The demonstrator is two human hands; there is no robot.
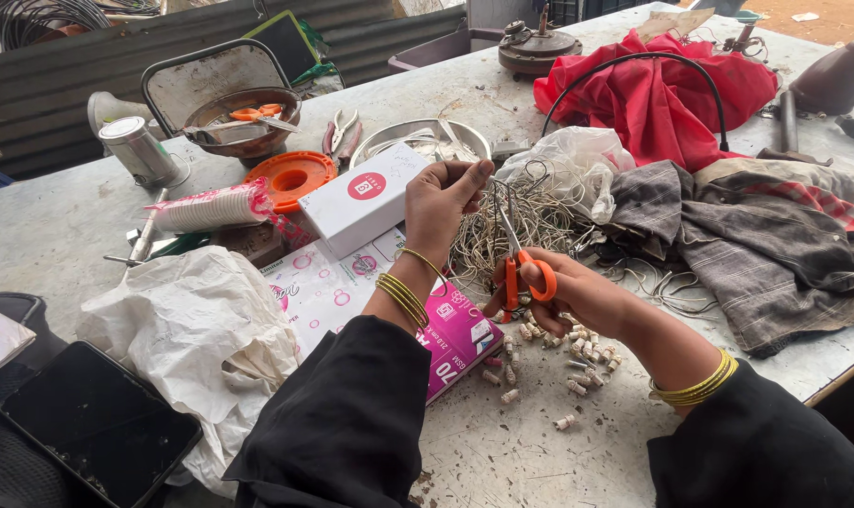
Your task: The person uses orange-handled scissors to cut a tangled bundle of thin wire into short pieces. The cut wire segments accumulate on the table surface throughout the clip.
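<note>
Head view: left hand (pixel 443 202) pinches a thin wire (pixel 495 202) upright, held taut for cutting, while right hand (pixel 563 292), fingers through orange-handled scissors (pixel 519 268), sets the blades against it above the wire tangle (pixel 512 230); cut pieces (pixel 549 362) lie below near the table (pixel 60 226) front edge.

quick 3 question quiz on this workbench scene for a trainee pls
1. True or false: the right hand holds the orange-handled scissors.
2. What does the left hand pinch? A) white box B) thin wires C) red cloth
3. What lies on the table below the scissors?

Key
1. True.
2. B, the thin wires from the tangle.
3. Small pale cut pieces, scattered beside the pink packet.
</note>
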